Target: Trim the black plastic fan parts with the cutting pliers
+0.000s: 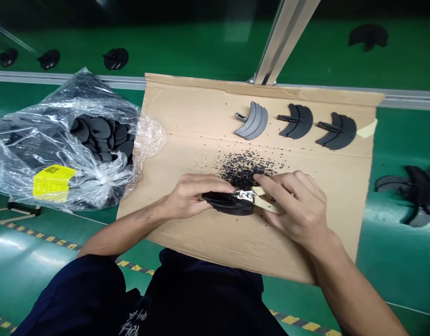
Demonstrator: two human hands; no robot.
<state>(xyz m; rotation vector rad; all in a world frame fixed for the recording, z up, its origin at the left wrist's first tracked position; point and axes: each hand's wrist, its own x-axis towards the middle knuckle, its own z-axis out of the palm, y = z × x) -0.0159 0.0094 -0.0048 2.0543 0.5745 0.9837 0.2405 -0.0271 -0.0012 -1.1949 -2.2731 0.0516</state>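
My left hand (pixel 191 193) is closed on a curved black plastic part (pixel 231 205), held tilted over the cardboard. In my right hand (pixel 297 203) is a pair of nippers (pixel 248 195) with cream handles, its metal head against the upper edge of the part. The jaw tips are too small to make out. Just beyond my hands lies a heap of tiny black plastic scraps (pixel 243 165). Farther back stand three curved parts in a row: a grey-looking one (pixel 256 121), a black one (pixel 301 122) and another black one (pixel 343 131).
A clear plastic bag (pixel 36 135) of black discs (pixel 98 128) with a yellow label (pixel 54 182) lies left of the cardboard sheet (pixel 180 112). More black parts (pixel 416 191) are piled at right. A metal post (pixel 283 42) rises behind the cardboard's far edge.
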